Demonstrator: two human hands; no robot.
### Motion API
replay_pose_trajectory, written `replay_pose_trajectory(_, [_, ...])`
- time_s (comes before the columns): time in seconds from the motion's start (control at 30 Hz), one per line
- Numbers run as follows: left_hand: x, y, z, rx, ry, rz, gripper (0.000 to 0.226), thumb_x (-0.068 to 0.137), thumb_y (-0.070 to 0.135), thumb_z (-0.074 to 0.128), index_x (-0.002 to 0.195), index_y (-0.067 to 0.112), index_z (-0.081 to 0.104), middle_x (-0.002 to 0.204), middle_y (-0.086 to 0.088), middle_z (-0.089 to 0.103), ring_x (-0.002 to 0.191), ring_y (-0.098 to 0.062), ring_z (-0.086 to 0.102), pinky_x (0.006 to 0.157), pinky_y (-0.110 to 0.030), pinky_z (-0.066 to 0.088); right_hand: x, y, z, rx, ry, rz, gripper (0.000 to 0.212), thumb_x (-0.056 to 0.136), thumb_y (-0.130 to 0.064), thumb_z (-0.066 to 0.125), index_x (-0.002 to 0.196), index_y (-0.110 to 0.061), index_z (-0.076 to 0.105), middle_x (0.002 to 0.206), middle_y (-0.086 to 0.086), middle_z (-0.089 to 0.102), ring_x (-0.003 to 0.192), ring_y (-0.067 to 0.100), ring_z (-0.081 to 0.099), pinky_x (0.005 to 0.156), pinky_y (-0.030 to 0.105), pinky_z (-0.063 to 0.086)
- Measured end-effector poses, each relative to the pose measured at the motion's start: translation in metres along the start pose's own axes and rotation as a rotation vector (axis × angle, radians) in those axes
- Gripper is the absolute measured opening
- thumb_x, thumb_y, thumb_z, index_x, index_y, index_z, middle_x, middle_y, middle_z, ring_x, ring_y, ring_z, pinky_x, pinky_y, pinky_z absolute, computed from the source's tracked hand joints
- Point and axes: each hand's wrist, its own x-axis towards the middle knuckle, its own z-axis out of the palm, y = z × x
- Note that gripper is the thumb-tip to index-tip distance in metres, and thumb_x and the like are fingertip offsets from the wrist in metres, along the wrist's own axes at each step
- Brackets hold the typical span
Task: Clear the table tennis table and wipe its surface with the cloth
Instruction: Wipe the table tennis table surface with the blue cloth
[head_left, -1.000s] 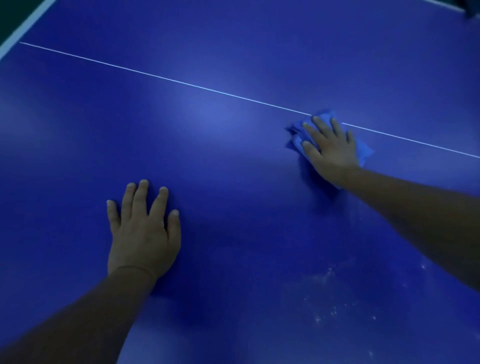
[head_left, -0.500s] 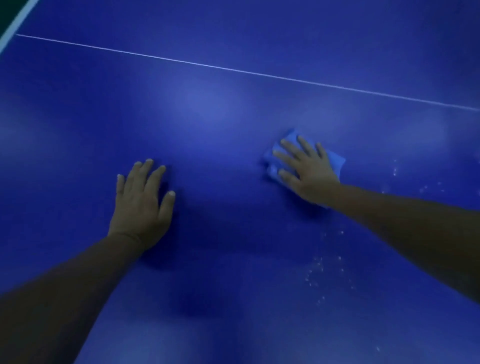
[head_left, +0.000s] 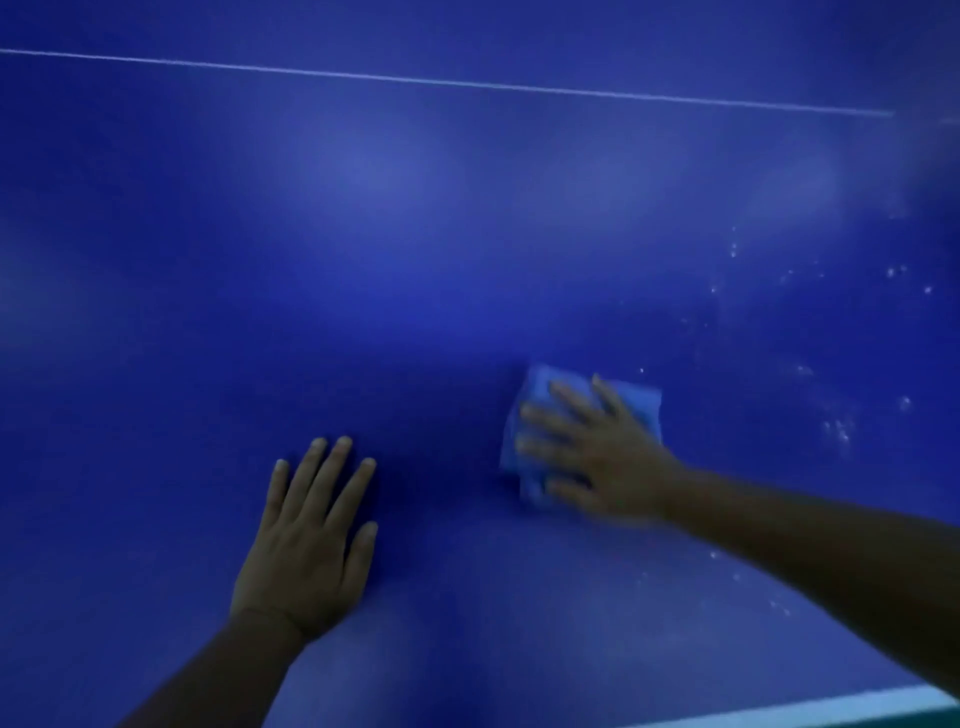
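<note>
Clearing done, we judge | right hand (head_left: 597, 457) flat, pressing cloth (head_left: 636, 402) on worktop (head_left: 415, 260) | left hand (head_left: 311, 535) flat, empty | specks (head_left: 836, 428) beyond right hand left to wipe

A thin white painted line (head_left: 447, 82) runs across the far part of the view, slanting slightly downward to the right. Small pale specks (head_left: 839, 428) lie scattered toward the right side, more of them nearer the lower right. A pale band (head_left: 810, 711) edges the bottom right corner.
</note>
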Motion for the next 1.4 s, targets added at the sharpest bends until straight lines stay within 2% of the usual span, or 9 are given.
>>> replay_pose_trajectory(0.17, [-0.001,0.000,-0.001,-0.030,-0.024,0.002,0.063,0.103,0.049,0.017,0.148,0.013,0.043,0.160,-0.011,0.029,0.151,-0.031,0.017,0.121,-0.053,0.009,0.066,0.032,-0.013,0.126,0.122,0.551,0.056,0.099,-0.057,0.027,0.151,-0.040,0.035,0.163,-0.010,0.025,0.153,0.027,0.010,0.119,0.061,0.007])
replay_pose_trajectory(0.53, [0.000,0.002,-0.004,-0.033,-0.046,-0.011,0.063,0.096,0.044,0.028,0.148,0.012,0.044,0.160,-0.014,0.029,0.151,-0.030,0.014,0.122,-0.047,-0.001,-0.134,-0.131,0.018,0.053,0.041,0.372,0.050,0.102,-0.053,0.036,0.148,-0.035,0.042,0.159,-0.001,0.035,0.150,0.035,0.023,0.113,0.064,0.022])
replay_pose_trajectory(0.77, [-0.004,0.003,-0.007,-0.026,-0.060,-0.017,0.066,0.098,0.047,0.019,0.153,0.015,0.033,0.164,-0.011,0.019,0.153,-0.027,0.003,0.123,-0.050,-0.001,-0.016,-0.133,0.013,0.161,0.228,1.249,0.055,0.098,-0.054,0.031,0.147,-0.034,0.045,0.159,-0.006,0.035,0.151,0.031,0.019,0.117,0.063,0.014])
replay_pose_trajectory(0.87, [-0.004,0.003,-0.006,-0.010,-0.059,-0.017,0.066,0.098,0.047,0.018,0.154,0.015,0.032,0.164,-0.012,0.019,0.153,-0.027,0.002,0.123,-0.052,0.001,0.005,-0.189,0.018,0.130,0.262,1.382,0.053,0.099,-0.052,0.032,0.147,-0.033,0.045,0.159,-0.004,0.035,0.150,0.033,0.022,0.117,0.061,0.016])
replay_pose_trajectory(1.0, [-0.004,0.002,-0.006,-0.030,-0.068,-0.019,0.067,0.098,0.047,0.017,0.154,0.014,0.031,0.164,-0.011,0.016,0.153,-0.027,0.001,0.123,-0.052,-0.001,-0.053,-0.244,0.027,0.155,0.205,1.381,0.050,0.102,-0.051,0.031,0.145,-0.032,0.049,0.158,-0.004,0.037,0.149,0.031,0.026,0.113,0.056,0.027])
replay_pose_trajectory(1.13, [-0.004,0.005,-0.007,-0.035,-0.069,-0.019,0.068,0.097,0.047,0.017,0.154,0.013,0.031,0.164,-0.012,0.015,0.153,-0.027,0.000,0.123,-0.052,-0.002,-0.163,-0.219,0.035,0.095,0.179,1.750,0.048,0.099,-0.040,0.036,0.132,-0.018,0.063,0.142,0.008,0.057,0.117,0.046,0.056,0.091,0.051,0.048])
replay_pose_trajectory(1.27, [-0.004,0.006,-0.008,-0.020,-0.073,-0.026,0.064,0.100,0.045,0.019,0.154,0.014,0.029,0.164,-0.012,0.015,0.153,-0.028,0.000,0.123,-0.051,-0.004,-0.250,-0.196,0.011,0.168,0.082,2.148,0.045,0.094,-0.021,0.031,0.131,-0.008,0.054,0.141,0.015,0.051,0.115,0.044,0.050,0.088,0.041,0.039])
replay_pose_trajectory(1.33, [-0.004,0.007,-0.009,-0.019,-0.077,-0.034,0.058,0.103,0.040,0.025,0.155,0.014,0.029,0.164,-0.012,0.015,0.153,-0.028,0.001,0.123,-0.053,-0.002,-0.238,-0.188,-0.005,0.063,0.282,2.006,0.046,0.090,-0.022,0.031,0.122,-0.006,0.060,0.132,0.015,0.058,0.111,0.041,0.055,0.086,0.043,0.039])
replay_pose_trajectory(1.4, [-0.003,0.008,-0.009,-0.015,-0.078,-0.037,0.057,0.103,0.038,0.031,0.155,0.014,0.029,0.164,-0.012,0.014,0.153,-0.028,0.001,0.122,-0.053,-0.002,-0.194,-0.183,-0.015,0.032,0.424,1.585,0.034,0.093,-0.016,0.041,0.116,-0.010,0.065,0.123,0.014,0.063,0.099,0.037,0.059,0.083,0.045,0.044])
